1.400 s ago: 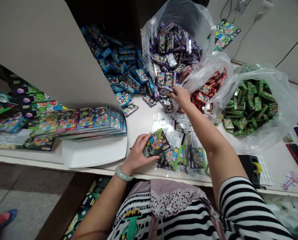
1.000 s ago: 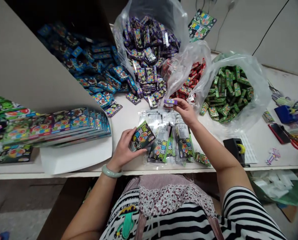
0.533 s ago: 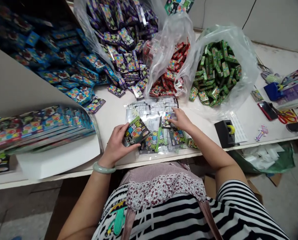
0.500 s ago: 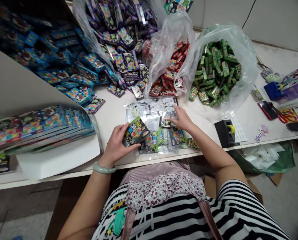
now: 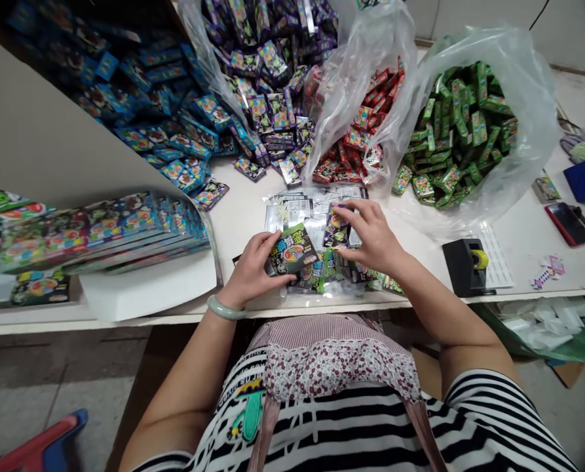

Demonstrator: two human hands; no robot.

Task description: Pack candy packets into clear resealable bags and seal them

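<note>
My left hand (image 5: 253, 270), with a pale bangle at the wrist, grips a flat black packet (image 5: 293, 252) with a green top edge and colourful print. Its thumb runs along the lower edge and its fingers are behind and on top. To the right, my right hand (image 5: 373, 237) pinches a small purple box (image 5: 335, 228) between thumb and fingers, just beside the packet. Beneath both hands lie several more black-and-green packets (image 5: 329, 269) and clear plastic sleeves (image 5: 299, 208) with printed sheets. The packet's opening, if any, cannot be made out.
Behind are heaps of blue boxes (image 5: 179, 141), purple boxes (image 5: 272, 108), and bags of red boxes (image 5: 356, 137) and green boxes (image 5: 456, 131). Stacked printed cartons (image 5: 100, 236) stand left. A tape dispenser (image 5: 462, 267) and phone (image 5: 567, 224) are right, near the table's front edge (image 5: 361, 305).
My right hand has lifted slightly off the pile, and the small purple box now shows upright in its fingers. My left hand still holds the packet. The whole view has shifted.
</note>
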